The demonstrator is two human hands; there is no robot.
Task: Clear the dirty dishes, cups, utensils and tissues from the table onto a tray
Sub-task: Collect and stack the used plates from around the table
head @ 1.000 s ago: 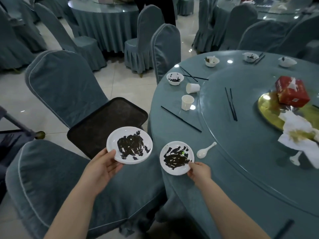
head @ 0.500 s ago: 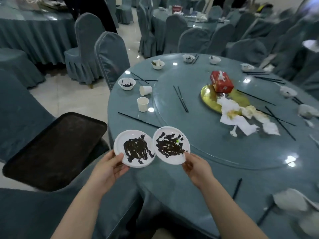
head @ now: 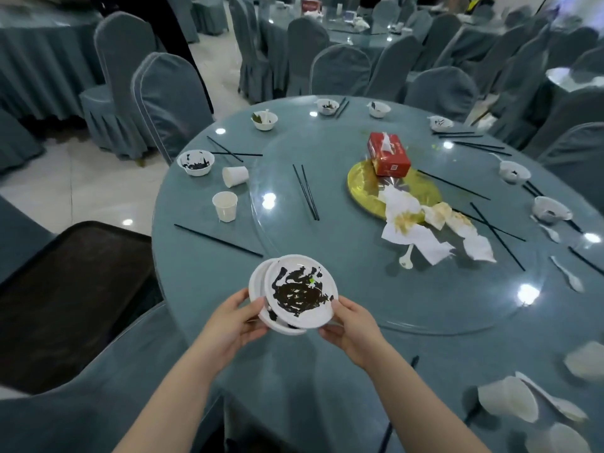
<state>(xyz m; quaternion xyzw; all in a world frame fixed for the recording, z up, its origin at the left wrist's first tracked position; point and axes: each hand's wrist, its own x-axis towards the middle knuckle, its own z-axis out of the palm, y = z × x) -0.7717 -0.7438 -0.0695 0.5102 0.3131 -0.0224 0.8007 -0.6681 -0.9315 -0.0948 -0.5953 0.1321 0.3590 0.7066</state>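
The two plates (head: 295,294) have come together into one stack. Left hand (head: 233,322) and right hand (head: 351,325) fingers clamp its rims over the counter (head: 202,273) edge. The tray (head: 75,299) lies left of the fingers.

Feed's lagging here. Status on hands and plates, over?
Left hand and right hand each grip the stacked dirty plates. Stack held over table edge. Tray on left, nothing blocking it.

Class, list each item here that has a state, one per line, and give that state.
Top plate: sauce-smeared, stacked on another plate, held.
Lower plate: under it, mostly hidden.
Left hand: grips the stack.
Right hand: grips the stack.
Tray: bare, on a chair.
Near cup: upright.
Far cup: tipped over.
Tissue box: open.
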